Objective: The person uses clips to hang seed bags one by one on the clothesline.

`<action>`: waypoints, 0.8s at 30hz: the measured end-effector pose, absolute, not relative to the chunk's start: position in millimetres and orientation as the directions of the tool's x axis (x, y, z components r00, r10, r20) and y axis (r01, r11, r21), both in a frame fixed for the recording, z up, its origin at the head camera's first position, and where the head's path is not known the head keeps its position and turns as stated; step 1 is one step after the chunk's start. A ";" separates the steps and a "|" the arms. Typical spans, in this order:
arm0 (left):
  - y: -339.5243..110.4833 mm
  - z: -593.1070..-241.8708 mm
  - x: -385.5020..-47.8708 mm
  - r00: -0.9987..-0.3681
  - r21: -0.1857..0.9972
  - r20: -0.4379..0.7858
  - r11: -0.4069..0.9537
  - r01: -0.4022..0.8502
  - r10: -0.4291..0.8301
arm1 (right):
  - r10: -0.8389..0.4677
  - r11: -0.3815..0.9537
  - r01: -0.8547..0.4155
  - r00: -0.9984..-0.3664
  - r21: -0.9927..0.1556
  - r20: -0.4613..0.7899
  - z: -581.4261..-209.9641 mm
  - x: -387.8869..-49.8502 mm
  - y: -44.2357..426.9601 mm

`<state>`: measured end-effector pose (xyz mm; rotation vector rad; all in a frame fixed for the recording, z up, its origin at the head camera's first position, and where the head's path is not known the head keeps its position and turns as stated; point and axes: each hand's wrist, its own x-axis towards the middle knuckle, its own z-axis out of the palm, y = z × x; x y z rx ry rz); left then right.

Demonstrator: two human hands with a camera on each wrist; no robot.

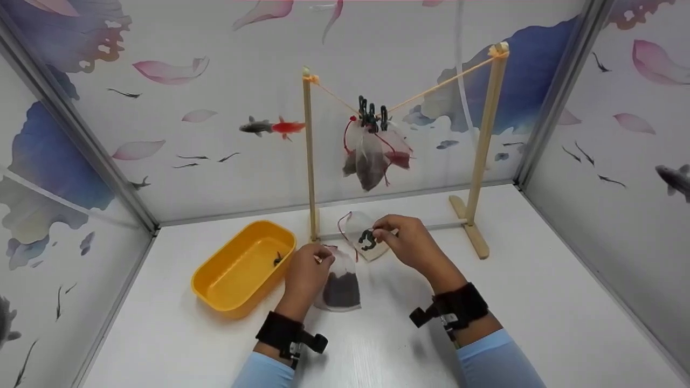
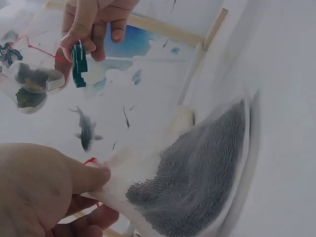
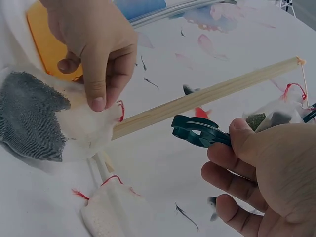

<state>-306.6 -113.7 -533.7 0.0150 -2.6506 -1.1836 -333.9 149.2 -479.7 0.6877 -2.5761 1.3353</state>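
Note:
My left hand (image 1: 309, 272) pinches the top of a white mesh drawstring bag (image 1: 342, 291) with dark contents in its lower part. In the left wrist view the bag (image 2: 197, 173) hangs tilted from thumb and fingers, its red cord showing at the top. Between thumb and forefinger, my right hand (image 1: 407, 240) holds a dark green clip (image 3: 197, 132), well apart from the bag. Behind the hands a second drawstring bag (image 1: 356, 223), pale with a red cord, lies on the table. Several filled bags (image 1: 372, 161) hang from the orange string, held by dark clips (image 1: 371, 114).
A wooden stand has a left post (image 1: 309, 161) and a right post (image 1: 487, 140), with the orange string (image 1: 442, 83) sagging between them. The yellow basin (image 1: 215, 302) at the left holds a dark clip (image 1: 278, 259). Patterned panels (image 1: 188, 129) enclose the white table (image 1: 539, 302).

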 end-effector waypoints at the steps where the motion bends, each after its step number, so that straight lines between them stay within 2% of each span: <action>1: -114.4 -531.2 -305.5 -0.964 0.745 0.239 0.659 0.105 -0.117 | -0.321 0.495 -0.467 -0.882 -0.733 0.345 -478.8 -334.1 148.3; 8: -117.8 -509.2 -296.4 -0.888 0.796 0.416 0.551 0.251 -0.196 | -0.240 0.483 -0.492 -0.870 -0.724 0.431 -469.3 -335.6 151.8; 12: -117.9 -489.5 -292.9 -0.856 0.789 0.462 0.548 0.277 -0.233 | -0.195 0.484 -0.541 -0.833 -0.687 0.518 -450.0 -338.4 157.9; 20: -115.0 -415.5 -307.8 -0.799 0.769 0.548 0.524 0.365 -0.248 | -0.188 0.511 -0.675 -0.692 -0.532 0.697 -370.1 -336.5 165.1; 24: -108.9 -365.1 -328.4 -0.764 0.722 0.602 0.568 0.395 -0.233 | -0.228 0.553 -0.685 -0.672 -0.474 0.705 -322.1 -338.8 159.1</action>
